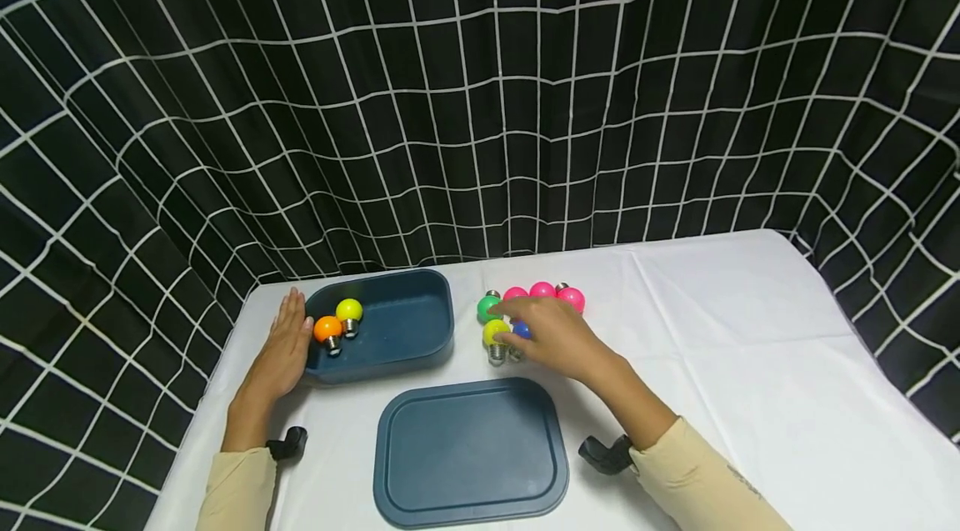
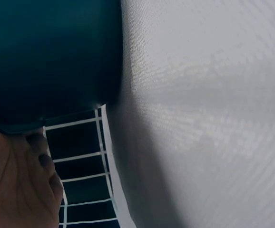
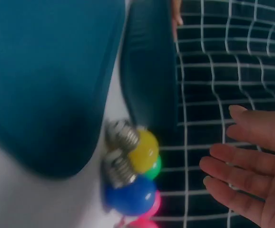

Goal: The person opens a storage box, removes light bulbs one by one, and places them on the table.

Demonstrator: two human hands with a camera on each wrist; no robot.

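My left hand (image 1: 281, 348) rests with straight fingers against the left end of a dark blue-grey plastic box (image 1: 411, 323). Inside that box lie an orange light bulb (image 1: 327, 328) and a yellow light bulb (image 1: 348, 310). Over a cluster of bulbs to the box's right, my right hand (image 1: 558, 335) hovers with fingers spread, holding nothing. The cluster has a green bulb (image 1: 487, 308), another yellow bulb (image 3: 146, 152), a blue bulb (image 3: 132, 197) and pink bulbs (image 1: 542, 289), partly hidden by the hand in the head view.
A matching flat lid (image 1: 472, 452) lies in front of the box and bulbs, near the front of the table. White cloth (image 1: 750, 381) covers the table. Behind and at both sides hangs a black curtain (image 1: 525, 114) with a white grid.
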